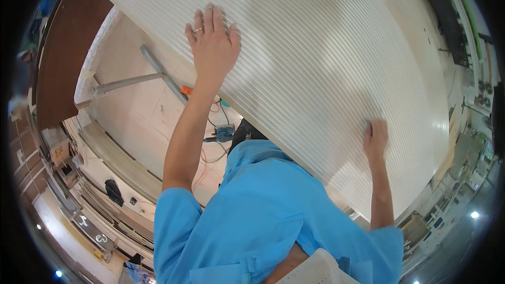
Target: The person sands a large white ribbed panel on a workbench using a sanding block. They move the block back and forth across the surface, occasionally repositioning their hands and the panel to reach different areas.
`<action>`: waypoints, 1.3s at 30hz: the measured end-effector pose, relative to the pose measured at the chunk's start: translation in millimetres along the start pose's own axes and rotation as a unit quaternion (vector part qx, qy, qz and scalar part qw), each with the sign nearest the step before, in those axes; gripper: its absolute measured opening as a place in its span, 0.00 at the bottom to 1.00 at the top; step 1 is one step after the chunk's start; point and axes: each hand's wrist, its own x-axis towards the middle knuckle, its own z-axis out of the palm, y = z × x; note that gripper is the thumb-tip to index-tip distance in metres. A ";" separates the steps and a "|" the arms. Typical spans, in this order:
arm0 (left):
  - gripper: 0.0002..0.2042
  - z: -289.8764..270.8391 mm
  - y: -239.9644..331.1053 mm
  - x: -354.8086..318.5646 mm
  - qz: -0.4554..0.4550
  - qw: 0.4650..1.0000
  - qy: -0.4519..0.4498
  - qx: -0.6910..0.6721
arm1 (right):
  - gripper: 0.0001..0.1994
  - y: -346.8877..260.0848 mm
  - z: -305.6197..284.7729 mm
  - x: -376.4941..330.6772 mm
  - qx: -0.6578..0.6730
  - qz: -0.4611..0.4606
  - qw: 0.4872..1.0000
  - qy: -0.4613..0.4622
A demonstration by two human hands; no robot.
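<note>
A large white panel point(294, 73) with fine parallel ridges slants across the view in front of my body. My left hand point(214, 44) lies flat on its ridges near the left edge, fingers spread, a ring on one finger. Farther right, my right hand point(375, 135) is over the ridged surface with its fingers curled in. Slight blur covers its fingertips, and whatever they may grip is hidden. A smooth, glossy pale margin point(434, 142) runs along the panel's right side.
Below the panel's left edge, a blue corded power tool point(224, 132) rests on the floor among cables, near an orange object point(186, 90). Grey metal bars point(131, 81) form a stand. A dark brown board point(68, 58) stands left. Long strips point(113, 150) lie stacked lower left.
</note>
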 end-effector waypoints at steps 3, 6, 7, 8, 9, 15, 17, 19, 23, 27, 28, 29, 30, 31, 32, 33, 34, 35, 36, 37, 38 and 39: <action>0.27 -0.9 1.8 2.1 0.007 1.000 -0.003 0.009 | 0.09 -0.4 11.2 3.4 -0.019 0.013 1.000 -0.009; 0.27 -3.2 2.5 3.5 -0.001 1.000 -0.016 0.015 | 0.10 -42.3 76.3 98.2 0.011 -0.066 0.997 0.040; 0.27 -3.6 2.4 3.5 -0.006 1.000 -0.024 0.018 | 0.09 -65.6 99.8 141.5 0.024 -0.070 0.997 0.021; 0.27 -4.1 2.5 3.5 -0.012 1.000 -0.023 0.014 | 0.07 -90.3 127.0 193.3 0.109 -0.098 0.988 0.055; 0.27 -4.2 2.2 4.0 -0.016 1.000 -0.020 0.011 | 0.07 -119.4 148.3 238.6 0.060 -0.119 0.989 0.061; 0.27 -7.2 -3.4 4.7 -0.005 1.000 -0.004 -0.026 | 0.16 -232.9 208.8 413.3 0.119 -0.079 0.989 0.037; 0.28 -7.7 -5.1 2.9 0.001 1.000 -0.008 -0.030 | 0.12 -212.7 197.3 379.2 0.113 -0.073 0.991 0.009; 0.28 -7.6 -5.9 3.0 -0.001 0.999 -0.010 -0.031 | 0.09 -164.1 171.2 302.9 0.134 -0.112 0.982 0.070; 0.28 -3.5 -1.4 4.3 -0.003 1.000 -0.013 -0.015 | 0.12 -47.8 69.9 88.7 -0.035 -0.021 0.999 0.008; 0.27 -1.7 3.4 3.6 -0.011 1.000 -0.024 0.012 | 0.10 -4.8 7.8 -3.3 -0.033 0.042 0.998 -0.027; 0.27 -1.3 4.2 3.4 -0.008 0.999 -0.027 0.014 | 0.10 -10.4 13.6 5.4 -0.030 0.050 0.998 -0.013; 0.27 -0.6 4.6 3.2 -0.007 1.000 -0.025 0.014 | 0.09 -18.9 30.3 31.2 -0.017 0.029 0.999 -0.036; 0.27 -0.6 4.5 2.5 -0.011 0.999 -0.027 0.021 | 0.08 -31.7 51.3 62.9 0.012 0.005 1.000 -0.022; 0.27 -0.3 3.6 2.4 -0.002 1.000 -0.014 0.023 | 0.07 -48.6 79.5 105.0 0.022 -0.095 0.992 0.080; 0.27 0.6 3.3 2.8 -0.012 0.999 -0.024 0.026 | 0.05 -73.3 102.1 145.4 0.013 -0.057 0.998 0.008; 0.28 0.6 1.3 3.2 -0.008 0.999 -0.019 0.025 | 0.04 -95.3 125.4 198.8 0.056 -0.085 0.995 -0.001; 0.28 0.4 -0.3 4.8 0.006 1.000 -0.014 0.024 | 0.04 -129.5 148.4 245.7 0.123 -0.042 0.991 0.018; 0.28 -0.4 -3.7 6.2 0.008 1.000 -0.017 0.025 | 0.05 -157.1 163.4 290.5 0.127 -0.065 0.989 0.040; 0.29 -1.2 -6.2 8.1 0.002 0.999 -0.035 0.028 | 0.06 -177.0 174.3 324.5 0.123 -0.083 0.988 0.032; 0.29 -2.7 -9.0 8.7 0.022 0.999 -0.027 0.016 | 0.07 -196.2 183.6 345.4 0.111 -0.072 0.989 0.064; 0.29 -3.3 -10.3 10.8 0.003 0.999 -0.049 0.013 | 0.08 -203.3 187.0 353.0 0.110 -0.058 0.989 0.073; 0.29 -2.5 -8.4 12.1 0.023 0.999 -0.029 0.000 | 0.08 -208.0 184.9 348.8 0.118 -0.054 0.988 0.081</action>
